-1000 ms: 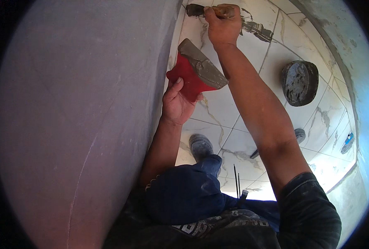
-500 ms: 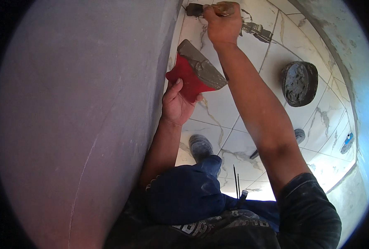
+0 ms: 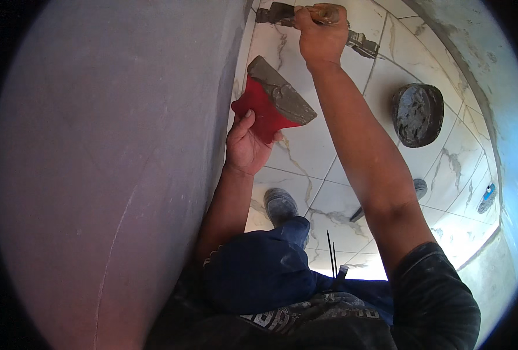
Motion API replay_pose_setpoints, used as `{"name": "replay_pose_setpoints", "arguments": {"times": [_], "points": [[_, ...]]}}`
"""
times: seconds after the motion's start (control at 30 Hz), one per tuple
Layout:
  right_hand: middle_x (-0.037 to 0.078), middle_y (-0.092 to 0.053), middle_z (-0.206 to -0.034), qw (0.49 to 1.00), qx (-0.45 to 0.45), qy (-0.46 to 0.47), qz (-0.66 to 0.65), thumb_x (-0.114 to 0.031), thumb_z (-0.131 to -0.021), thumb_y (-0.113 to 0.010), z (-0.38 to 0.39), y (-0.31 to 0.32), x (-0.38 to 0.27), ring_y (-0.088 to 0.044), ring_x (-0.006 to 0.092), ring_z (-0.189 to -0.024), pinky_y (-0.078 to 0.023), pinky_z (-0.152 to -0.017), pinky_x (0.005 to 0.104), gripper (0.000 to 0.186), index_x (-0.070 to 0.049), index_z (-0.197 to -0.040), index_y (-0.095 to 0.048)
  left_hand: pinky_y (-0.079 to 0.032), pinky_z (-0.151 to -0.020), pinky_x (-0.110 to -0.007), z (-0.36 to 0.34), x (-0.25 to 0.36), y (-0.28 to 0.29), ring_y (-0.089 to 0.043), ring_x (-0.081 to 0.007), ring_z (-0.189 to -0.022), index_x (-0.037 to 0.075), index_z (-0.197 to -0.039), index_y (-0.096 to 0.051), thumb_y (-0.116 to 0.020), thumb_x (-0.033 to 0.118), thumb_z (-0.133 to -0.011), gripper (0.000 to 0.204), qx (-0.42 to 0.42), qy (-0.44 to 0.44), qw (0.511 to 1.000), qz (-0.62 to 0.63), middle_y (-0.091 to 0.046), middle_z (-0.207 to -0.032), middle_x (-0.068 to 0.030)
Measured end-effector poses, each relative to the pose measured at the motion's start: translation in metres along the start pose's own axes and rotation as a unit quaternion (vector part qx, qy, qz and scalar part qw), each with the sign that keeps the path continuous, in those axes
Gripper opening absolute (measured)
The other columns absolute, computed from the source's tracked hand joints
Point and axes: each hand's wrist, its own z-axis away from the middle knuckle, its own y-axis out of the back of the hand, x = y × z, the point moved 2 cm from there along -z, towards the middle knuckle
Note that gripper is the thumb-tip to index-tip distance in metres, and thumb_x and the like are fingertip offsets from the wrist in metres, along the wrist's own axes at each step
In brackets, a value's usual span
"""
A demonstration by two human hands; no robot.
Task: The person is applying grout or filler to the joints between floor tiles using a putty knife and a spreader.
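Right hand (image 3: pixel 322 32) grips trowel (image 3: pixel 282 13), left hand (image 3: pixel 248 143) grips red scraper (image 3: pixel 273 105); grey wall (image 3: pixel 113 163) beside, bucket (image 3: pixel 417 114) nr.

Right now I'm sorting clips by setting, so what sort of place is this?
Probably a room being tiled or grouted: marble-look floor tiles with open joints, a tub of grey mortar, and a red scraper loaded with the same paste in the left hand.

hands (image 3: pixel 248 146) gripping red scraper (image 3: pixel 269 108), trowel (image 3: pixel 282 13)
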Motion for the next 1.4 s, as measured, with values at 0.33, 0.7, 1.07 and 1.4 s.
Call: {"name": "replay_pose_setpoints", "arguments": {"times": [0.33,0.7,1.07,1.4], "points": [[0.01,-0.065,-0.076,0.997,0.003,-0.027,0.069,-0.01,-0.078,-0.076,0.008,-0.013,0.004,-0.063,0.0165,-0.066,-0.051,-0.061,0.0277,0.031,0.0,-0.093,-0.05,-0.053,-0.075,-0.036,-0.002,0.0,-0.003,-0.056,-0.0171,-0.114,0.021,-0.133,-0.048,-0.048,0.023,-0.098,0.035,-0.021,0.01,1.0,-0.003,-0.057,-0.129,0.0011],[0.008,-0.063,-0.081,0.997,0.021,-0.033,0.072,-0.012,-0.074,-0.077,0.004,-0.012,0.024,-0.062,0.0189,-0.073,-0.051,-0.073,0.031,0.033,-0.002,-0.091,-0.051,-0.054,-0.073,-0.035,-0.002,-0.002,-0.004,-0.056,-0.0177,-0.113,0.021,-0.134,-0.048,-0.047,0.023,-0.099,0.034,-0.006,0.008,1.0,0.0,-0.056,-0.129,0.0007],[0.008,-0.06,-0.078,0.996,-0.012,0.004,0.084,-0.008,-0.079,-0.073,0.006,-0.014,0.02,-0.058,0.0159,-0.07,-0.049,-0.067,0.0292,0.027,-0.001,-0.091,-0.05,-0.053,-0.074,-0.035,-0.001,0.001,-0.003,-0.057,-0.0173,-0.112,0.02,-0.134,-0.047,-0.049,0.024,-0.098,0.036,0.009,0.002,1.0,-0.018,-0.057,-0.129,0.0009],[0.007,-0.054,-0.075,0.987,-0.026,0.054,0.15,-0.001,-0.081,-0.067,0.006,-0.015,-0.001,-0.052,0.0164,-0.069,-0.046,-0.067,0.0306,0.022,-0.001,-0.088,-0.046,-0.053,-0.071,-0.036,-0.001,-0.001,0.001,-0.056,-0.0219,-0.116,0.017,-0.14,-0.04,-0.046,0.023,-0.098,0.042,-0.003,0.0,1.0,0.011,-0.055,-0.133,-0.0048]]}}
